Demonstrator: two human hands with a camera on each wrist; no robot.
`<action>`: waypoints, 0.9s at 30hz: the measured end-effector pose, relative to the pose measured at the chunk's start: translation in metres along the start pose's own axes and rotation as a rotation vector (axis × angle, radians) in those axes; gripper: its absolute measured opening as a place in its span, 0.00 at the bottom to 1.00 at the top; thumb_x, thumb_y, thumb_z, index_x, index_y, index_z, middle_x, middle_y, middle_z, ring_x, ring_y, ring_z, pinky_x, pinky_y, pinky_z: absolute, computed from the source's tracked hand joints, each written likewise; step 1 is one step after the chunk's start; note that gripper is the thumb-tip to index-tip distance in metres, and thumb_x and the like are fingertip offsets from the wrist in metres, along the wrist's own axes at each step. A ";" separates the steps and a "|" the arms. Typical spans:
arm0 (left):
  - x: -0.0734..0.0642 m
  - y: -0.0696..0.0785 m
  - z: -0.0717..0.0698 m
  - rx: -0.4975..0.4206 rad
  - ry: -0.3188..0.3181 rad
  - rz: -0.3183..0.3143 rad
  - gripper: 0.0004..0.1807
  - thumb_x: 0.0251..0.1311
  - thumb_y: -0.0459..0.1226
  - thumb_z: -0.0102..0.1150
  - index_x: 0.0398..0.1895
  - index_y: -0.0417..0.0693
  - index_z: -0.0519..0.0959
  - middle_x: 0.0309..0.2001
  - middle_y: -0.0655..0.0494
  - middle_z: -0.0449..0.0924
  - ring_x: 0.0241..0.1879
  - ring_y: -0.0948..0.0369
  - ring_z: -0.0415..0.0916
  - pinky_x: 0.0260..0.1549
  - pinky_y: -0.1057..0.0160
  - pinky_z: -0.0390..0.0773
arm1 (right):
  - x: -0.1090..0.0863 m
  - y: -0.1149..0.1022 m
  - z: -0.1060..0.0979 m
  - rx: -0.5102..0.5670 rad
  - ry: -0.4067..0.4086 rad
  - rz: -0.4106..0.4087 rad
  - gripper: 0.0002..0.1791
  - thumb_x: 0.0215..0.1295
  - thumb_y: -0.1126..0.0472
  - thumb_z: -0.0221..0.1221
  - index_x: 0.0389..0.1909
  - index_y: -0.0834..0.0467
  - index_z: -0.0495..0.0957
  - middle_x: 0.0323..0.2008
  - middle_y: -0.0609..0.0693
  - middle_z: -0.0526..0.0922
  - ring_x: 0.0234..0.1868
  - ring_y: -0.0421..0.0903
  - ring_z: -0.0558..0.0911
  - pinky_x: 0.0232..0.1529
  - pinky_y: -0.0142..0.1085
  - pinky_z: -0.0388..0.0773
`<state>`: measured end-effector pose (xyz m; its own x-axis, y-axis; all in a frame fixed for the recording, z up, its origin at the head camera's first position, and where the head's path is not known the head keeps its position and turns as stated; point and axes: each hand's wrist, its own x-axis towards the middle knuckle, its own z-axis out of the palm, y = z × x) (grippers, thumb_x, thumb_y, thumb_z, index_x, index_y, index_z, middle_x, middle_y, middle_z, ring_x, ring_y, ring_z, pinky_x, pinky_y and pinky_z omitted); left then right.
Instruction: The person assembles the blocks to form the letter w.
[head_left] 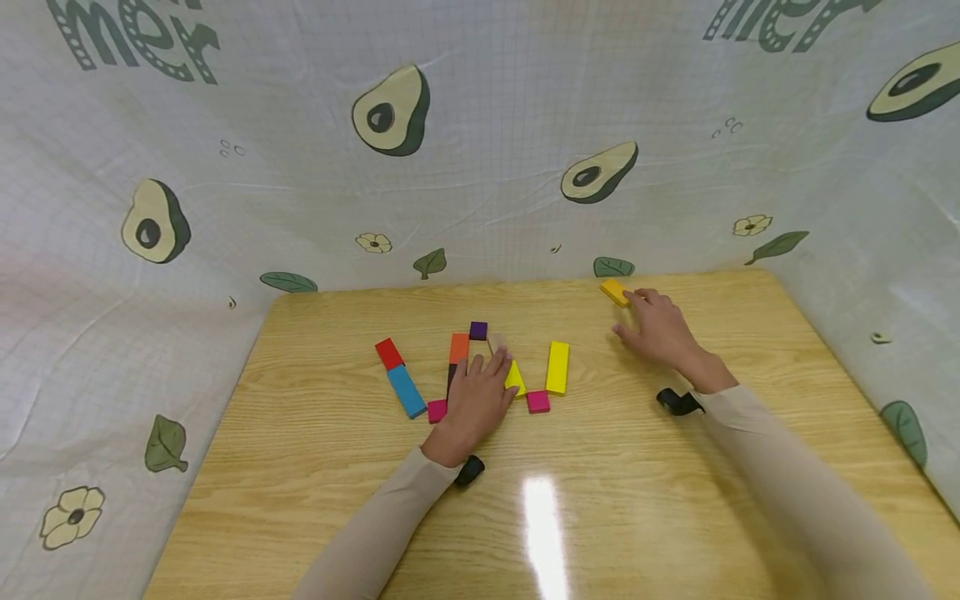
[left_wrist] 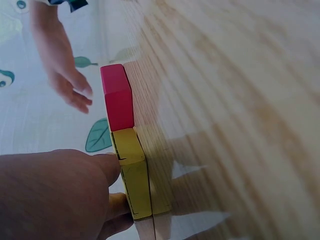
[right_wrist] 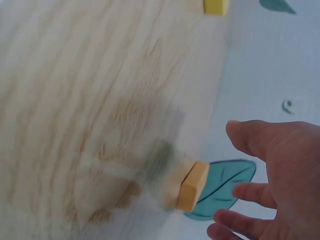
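My left hand (head_left: 477, 402) lies over a row of wooden blocks on the table, fingers spread and partly covering them. Its fingers touch a yellow block (left_wrist: 136, 185), which stands against a pink block (left_wrist: 117, 97) in the left wrist view. Around the hand are an orange block (head_left: 460, 347), a black block (head_left: 452, 375) and a pale block (head_left: 495, 342), partly hidden. At the back right, my right hand (head_left: 662, 329) reaches toward an orange-yellow block (head_left: 615, 292). In the right wrist view, that block (right_wrist: 193, 186) sits apart from the extended thumb and fingers.
Left of the row, a red block (head_left: 389, 354) meets a blue block (head_left: 407, 392), with a second pink block (head_left: 437, 411) beside it. A purple block (head_left: 478, 331) sits behind, and a long yellow block (head_left: 557, 367) to the right. A patterned cloth (head_left: 480, 208) surrounds the table (head_left: 300, 467).
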<state>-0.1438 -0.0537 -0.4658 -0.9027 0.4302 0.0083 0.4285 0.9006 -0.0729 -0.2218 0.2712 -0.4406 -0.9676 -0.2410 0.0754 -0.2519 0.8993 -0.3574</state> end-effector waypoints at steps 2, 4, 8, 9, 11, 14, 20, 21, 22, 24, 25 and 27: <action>0.000 0.000 -0.001 0.004 -0.002 0.000 0.32 0.81 0.55 0.48 0.81 0.52 0.68 0.80 0.58 0.65 0.69 0.51 0.71 0.71 0.46 0.66 | 0.004 0.007 0.001 -0.005 -0.008 0.012 0.38 0.76 0.55 0.62 0.76 0.75 0.62 0.69 0.80 0.65 0.65 0.80 0.67 0.65 0.73 0.63; -0.001 0.001 -0.001 0.002 -0.009 -0.001 0.32 0.81 0.55 0.48 0.81 0.52 0.67 0.81 0.58 0.64 0.69 0.51 0.71 0.72 0.46 0.66 | 0.009 0.012 0.001 -0.007 -0.023 0.025 0.39 0.76 0.55 0.62 0.76 0.75 0.62 0.69 0.80 0.64 0.65 0.80 0.66 0.65 0.73 0.63; -0.001 0.002 -0.002 0.003 -0.023 -0.005 0.33 0.82 0.55 0.47 0.82 0.53 0.66 0.81 0.58 0.63 0.69 0.51 0.71 0.72 0.46 0.66 | 0.017 0.019 0.003 -0.010 -0.053 0.036 0.39 0.77 0.55 0.62 0.77 0.75 0.60 0.69 0.81 0.65 0.65 0.80 0.67 0.66 0.73 0.63; -0.001 0.002 -0.002 0.004 -0.027 -0.006 0.33 0.82 0.55 0.47 0.82 0.53 0.66 0.81 0.58 0.63 0.69 0.51 0.71 0.72 0.46 0.65 | 0.019 0.020 0.003 -0.011 -0.059 0.036 0.40 0.77 0.55 0.62 0.77 0.76 0.60 0.69 0.81 0.65 0.65 0.80 0.67 0.66 0.73 0.63; -0.001 0.002 -0.002 0.010 -0.027 -0.006 0.33 0.82 0.55 0.47 0.82 0.53 0.66 0.81 0.58 0.63 0.69 0.51 0.71 0.72 0.47 0.66 | 0.022 0.021 0.004 -0.012 -0.064 0.032 0.40 0.77 0.55 0.62 0.76 0.76 0.60 0.69 0.81 0.66 0.65 0.79 0.68 0.65 0.72 0.64; -0.001 0.002 -0.002 0.009 -0.016 -0.006 0.33 0.81 0.55 0.48 0.82 0.53 0.67 0.81 0.58 0.64 0.68 0.51 0.71 0.71 0.47 0.66 | 0.024 0.022 0.006 -0.019 -0.060 0.026 0.39 0.76 0.55 0.62 0.76 0.76 0.61 0.67 0.80 0.68 0.63 0.79 0.70 0.64 0.72 0.66; -0.001 0.002 -0.001 0.008 -0.005 -0.004 0.32 0.81 0.55 0.48 0.81 0.52 0.67 0.81 0.58 0.64 0.68 0.51 0.71 0.71 0.47 0.66 | 0.026 0.021 0.010 -0.027 -0.035 -0.007 0.37 0.75 0.57 0.63 0.75 0.75 0.64 0.65 0.78 0.72 0.62 0.78 0.72 0.63 0.70 0.68; -0.001 0.002 -0.001 0.008 -0.007 -0.004 0.32 0.81 0.55 0.48 0.81 0.52 0.67 0.81 0.58 0.64 0.68 0.51 0.71 0.71 0.47 0.66 | 0.026 0.021 0.010 -0.025 -0.033 -0.015 0.37 0.75 0.57 0.64 0.74 0.75 0.65 0.65 0.78 0.72 0.62 0.77 0.72 0.62 0.70 0.68; -0.001 0.002 -0.001 0.009 -0.008 -0.005 0.32 0.81 0.55 0.48 0.81 0.53 0.67 0.81 0.58 0.64 0.68 0.51 0.71 0.71 0.47 0.66 | 0.027 0.020 0.010 -0.022 -0.029 -0.025 0.36 0.74 0.58 0.64 0.74 0.75 0.66 0.65 0.78 0.72 0.62 0.77 0.72 0.62 0.70 0.69; -0.001 0.002 -0.001 0.007 -0.010 -0.005 0.33 0.81 0.55 0.48 0.81 0.52 0.67 0.81 0.58 0.64 0.68 0.51 0.71 0.71 0.47 0.66 | 0.030 0.020 0.010 -0.017 -0.023 -0.050 0.35 0.73 0.60 0.64 0.73 0.75 0.67 0.66 0.77 0.72 0.63 0.76 0.72 0.63 0.69 0.69; -0.001 0.002 -0.001 0.008 -0.011 -0.006 0.33 0.81 0.55 0.48 0.81 0.53 0.67 0.81 0.58 0.64 0.68 0.51 0.71 0.71 0.47 0.66 | 0.031 0.020 0.010 -0.018 -0.023 -0.063 0.35 0.72 0.61 0.65 0.73 0.75 0.67 0.66 0.77 0.72 0.63 0.76 0.72 0.64 0.69 0.69; -0.001 0.002 -0.001 0.007 -0.015 -0.007 0.33 0.81 0.55 0.48 0.82 0.53 0.67 0.81 0.58 0.64 0.68 0.51 0.71 0.71 0.47 0.66 | 0.036 0.022 0.009 -0.016 -0.032 -0.085 0.35 0.70 0.63 0.64 0.73 0.76 0.66 0.69 0.77 0.69 0.66 0.76 0.71 0.67 0.68 0.67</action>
<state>-0.1422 -0.0524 -0.4647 -0.9061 0.4229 -0.0061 0.4220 0.9030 -0.0801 -0.2616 0.2788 -0.4538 -0.9416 -0.3283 0.0746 -0.3337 0.8809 -0.3357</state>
